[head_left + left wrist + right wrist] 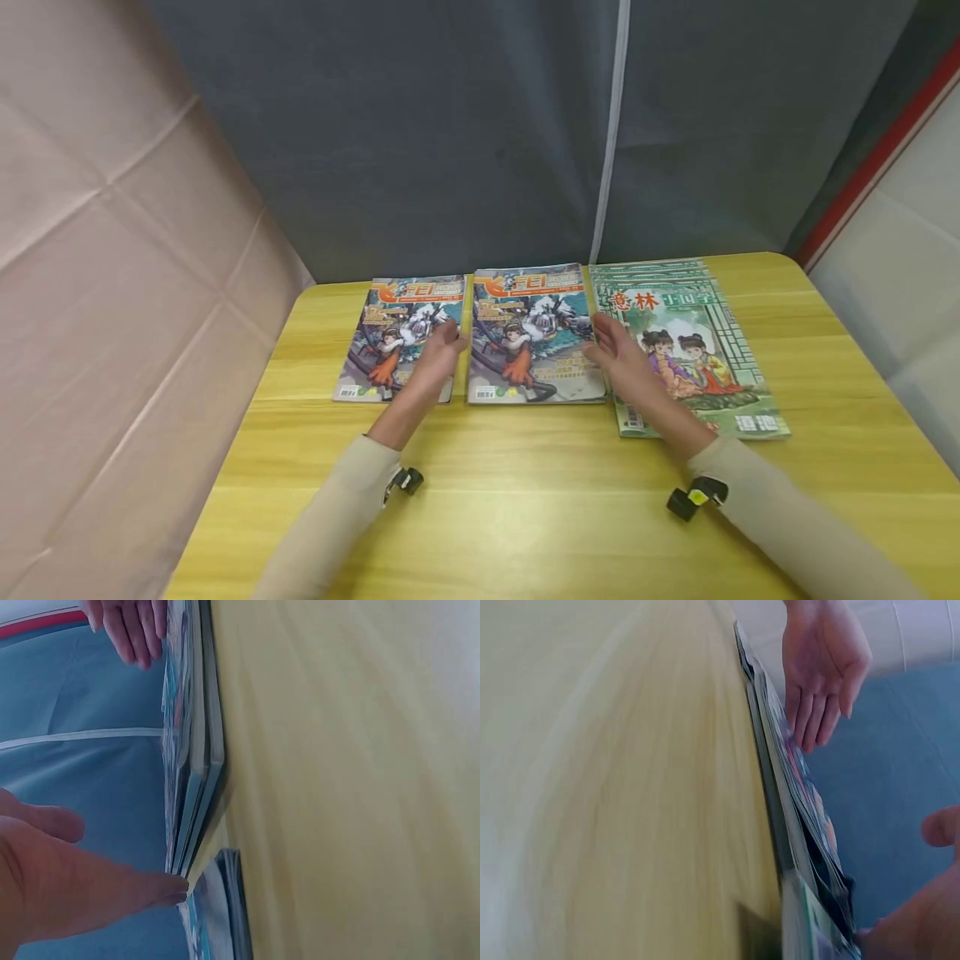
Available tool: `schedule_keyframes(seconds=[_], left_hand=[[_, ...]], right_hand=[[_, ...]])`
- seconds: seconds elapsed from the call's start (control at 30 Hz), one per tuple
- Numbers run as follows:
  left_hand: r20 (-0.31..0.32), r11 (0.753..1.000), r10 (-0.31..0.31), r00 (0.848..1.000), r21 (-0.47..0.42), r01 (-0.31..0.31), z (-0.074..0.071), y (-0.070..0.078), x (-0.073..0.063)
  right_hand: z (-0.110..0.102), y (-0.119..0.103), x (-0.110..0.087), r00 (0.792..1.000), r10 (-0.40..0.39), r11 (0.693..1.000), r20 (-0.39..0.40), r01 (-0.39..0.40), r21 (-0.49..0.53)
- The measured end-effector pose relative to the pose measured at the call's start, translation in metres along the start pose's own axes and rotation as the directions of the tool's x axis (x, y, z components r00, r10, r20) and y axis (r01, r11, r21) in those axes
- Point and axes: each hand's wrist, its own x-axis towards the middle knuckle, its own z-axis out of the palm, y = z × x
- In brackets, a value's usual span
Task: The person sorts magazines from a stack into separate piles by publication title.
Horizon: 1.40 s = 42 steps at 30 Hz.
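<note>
In the head view a stack of magazines (pixel 536 350) with an orange title and a snowy cartoon cover lies mid-table. A smaller-looking magazine stack (pixel 382 333) with the same cover is to its left, and green-covered magazines (pixel 712 367) overlap in a fanned pile to its right. My left hand (pixel 431 362), fingers extended, hovers over the left stack's right side, fingertips by the gap. My right hand (pixel 633 371) is over the green pile's left side, its fingers straight and close to the middle stack's right edge. Several layered edges of the middle stack (pixel 199 750) show in the left wrist view.
The magazines lie in a row near the back of a yellow wood-grain table (pixel 480 500). A dark grey curtain (pixel 412 142) hangs behind the table. Pale fabric walls (pixel 112 333) stand on both sides, with a red strip (pixel 877 167) at right.
</note>
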Motion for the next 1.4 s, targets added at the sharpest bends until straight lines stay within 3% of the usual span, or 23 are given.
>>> schedule_keyframes(seconds=[0.37,0.7,0.87,1.0,1.17,1.27,1.4], left_hand=[[0.040,0.999,-0.004,0.999,0.050,0.002,0.014,-0.002,-0.004],[0.039,0.997,0.018,0.999,0.079,-0.021,0.025,0.005,-0.011],[0.011,0.996,0.040,0.999,0.086,-0.040,0.029,0.011,-0.017],[-0.031,0.996,0.060,0.998,-0.063,-0.062,0.034,0.013,-0.015],[-0.069,0.941,0.009,0.998,-0.338,-0.032,0.038,0.011,-0.008],[-0.072,0.918,-0.021,0.997,-0.397,-0.009,0.039,0.009,-0.006],[-0.069,0.900,-0.015,0.997,-0.435,-0.016,0.040,0.008,-0.005]], right_hand=[[0.020,-0.004,0.004,0.988,0.142,0.971,-0.065,-0.152,-0.185],[0.022,-0.015,0.007,0.968,0.244,0.958,-0.063,-0.251,-0.139],[0.022,-0.017,0.007,0.964,0.257,0.965,-0.061,-0.260,-0.043],[0.020,-0.017,0.006,0.966,0.251,0.967,-0.059,-0.248,0.051],[0.019,-0.017,0.004,0.966,0.253,0.955,-0.056,-0.240,0.175],[0.018,-0.017,0.004,0.966,0.254,0.949,-0.058,-0.237,0.208],[0.017,-0.018,0.004,0.967,0.247,0.946,-0.060,-0.228,0.229]])
